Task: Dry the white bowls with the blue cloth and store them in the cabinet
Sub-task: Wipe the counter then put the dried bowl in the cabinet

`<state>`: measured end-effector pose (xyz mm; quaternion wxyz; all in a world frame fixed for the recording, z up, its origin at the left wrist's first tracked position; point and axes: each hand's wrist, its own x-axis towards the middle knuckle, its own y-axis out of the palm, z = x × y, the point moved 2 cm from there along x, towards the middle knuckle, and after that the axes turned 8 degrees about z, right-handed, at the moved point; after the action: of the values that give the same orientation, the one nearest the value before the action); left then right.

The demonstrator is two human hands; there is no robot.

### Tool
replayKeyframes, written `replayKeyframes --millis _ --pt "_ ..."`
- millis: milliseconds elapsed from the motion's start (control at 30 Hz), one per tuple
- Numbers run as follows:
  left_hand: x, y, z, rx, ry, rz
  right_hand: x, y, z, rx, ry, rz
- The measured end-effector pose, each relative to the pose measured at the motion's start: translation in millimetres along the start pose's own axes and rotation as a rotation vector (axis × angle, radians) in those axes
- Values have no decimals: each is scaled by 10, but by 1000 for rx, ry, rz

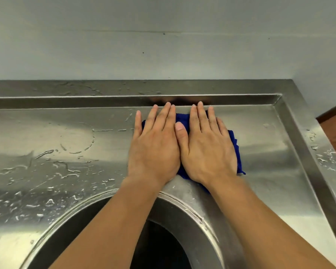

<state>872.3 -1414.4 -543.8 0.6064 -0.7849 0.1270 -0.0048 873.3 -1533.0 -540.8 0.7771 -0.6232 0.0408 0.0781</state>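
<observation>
Got both palms flat on the blue cloth, fingers spread, not pinching anything. My left hand and right hand sit side by side, touching. Cloth's on the wet steel counter, just behind the sink.

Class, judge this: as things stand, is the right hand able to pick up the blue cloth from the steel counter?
Probably yes: the right hand already lies flat on the blue cloth, though the left hand presses it too.

Blue cloth — flat on wet steel counter, mostly covered, edges showing right.
</observation>
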Motion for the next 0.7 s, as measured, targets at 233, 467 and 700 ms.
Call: replayKeyframes --millis 233,467,700 --pt "-282 -256 922 36 -69 42 51 221 990 9 -61 -3" --pt "-555 -434 1808 35 -158 47 91 421 1889 3 -185 23" --pt "-765 -628 2587 53 -229 46 145 601 2684 4 -263 35"
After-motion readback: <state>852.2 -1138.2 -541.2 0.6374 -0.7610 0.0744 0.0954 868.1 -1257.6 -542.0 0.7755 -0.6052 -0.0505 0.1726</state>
